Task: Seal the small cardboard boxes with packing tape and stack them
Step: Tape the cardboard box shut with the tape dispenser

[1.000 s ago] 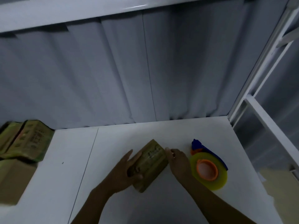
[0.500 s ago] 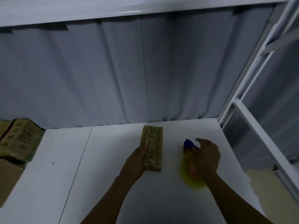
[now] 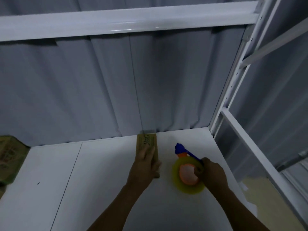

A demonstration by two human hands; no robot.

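A small brown cardboard box (image 3: 147, 141) lies lengthwise on the white table (image 3: 100, 189), its far end close to the grey curtain. My left hand (image 3: 144, 165) lies on top of its near half, fingers stretched along the lid and thumb at the right edge. To the right sits a tape dispenser (image 3: 187, 172) with a blue handle, an orange core and a yellow roll. My right hand (image 3: 211, 172) grips the dispenser at its right side, fingers curled round the handle and roll.
A pile of similar brown boxes (image 3: 10, 157) stands at the table's left edge. A grey curtain (image 3: 116, 89) hangs behind the table. White shelf uprights (image 3: 233, 100) and a rail bound the right side, with a white beam (image 3: 125, 22) overhead.
The box has been turned lengthwise and pushed farther back under my left hand. My right hand left the box, reached over the tape dispenser and now grips it.
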